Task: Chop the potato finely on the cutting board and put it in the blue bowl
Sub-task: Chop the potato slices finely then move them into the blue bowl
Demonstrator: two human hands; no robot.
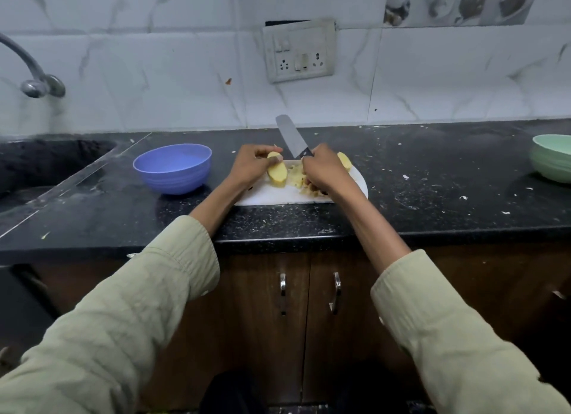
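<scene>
On the black speckled countertop (401, 179) sits a white cutting board (268, 194), pretty much dead centre against the marble-look tile wall. Left hand (251, 166) has its fingers curled around a potato half (276, 171), cut face up, holding it at the board's left edge. Right hand (321, 171) grips the knife (292, 138) by the handle, with the blade pointing up and away toward the wall, clear of the board. A second potato half (344, 161) pokes out just behind the right hand, mostly hidden by it. Between the two hands there's a small heap of chopped potato bits (298, 179) on the board, partly covered by the right wrist.

Blue bowl (173, 168) is just left of the board, not touching it; can't make out anything in it. A green bowl (551, 162) sits way off at the right edge of the counter. Sink (46, 160) and a curved tap (34, 74) are over on the left, and a switch and socket panel (299, 50) is on the wall above the knife. White scraps are scattered all over the counter. Both sleeves are pale green.
</scene>
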